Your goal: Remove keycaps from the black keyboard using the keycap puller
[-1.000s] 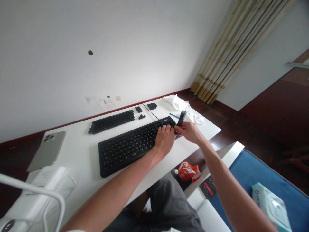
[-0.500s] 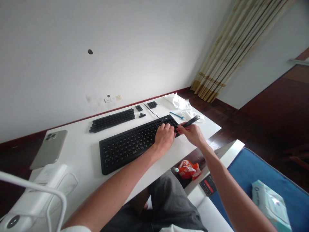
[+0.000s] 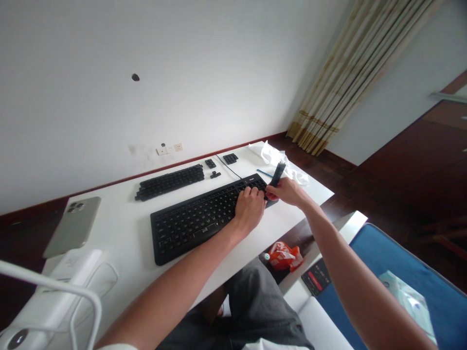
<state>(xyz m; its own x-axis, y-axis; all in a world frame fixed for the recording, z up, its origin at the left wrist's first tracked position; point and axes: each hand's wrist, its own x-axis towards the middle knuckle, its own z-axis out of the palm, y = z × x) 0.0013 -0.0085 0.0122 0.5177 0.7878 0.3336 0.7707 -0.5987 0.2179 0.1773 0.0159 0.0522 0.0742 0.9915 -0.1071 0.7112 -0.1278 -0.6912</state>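
A black keyboard (image 3: 197, 211) lies slanted on the white desk (image 3: 127, 233). My left hand (image 3: 250, 206) rests on its right part, fingers bent over the keys; whether it holds anything is hidden. My right hand (image 3: 282, 191) is closed on a dark brush-like tool (image 3: 278, 174), held nearly upright over the keyboard's right end, with the lower end hidden by the fingers. Behind the keyboard lie a block of loose black keycaps (image 3: 171, 182) and smaller keycap groups (image 3: 230, 158). A blue stick (image 3: 264, 173) lies just behind my right hand.
White tissue (image 3: 272, 154) lies at the desk's far right corner. A phone (image 3: 75, 226) and a white power strip (image 3: 54, 296) with cables stand at the left. Below the desk's right edge are a red bag (image 3: 284, 256) and a blue seat (image 3: 383, 262) with a wipes pack (image 3: 408, 299).
My right hand has tipped the dark tool from a slant to nearly upright and shifted slightly left. My left hand has hardly moved.
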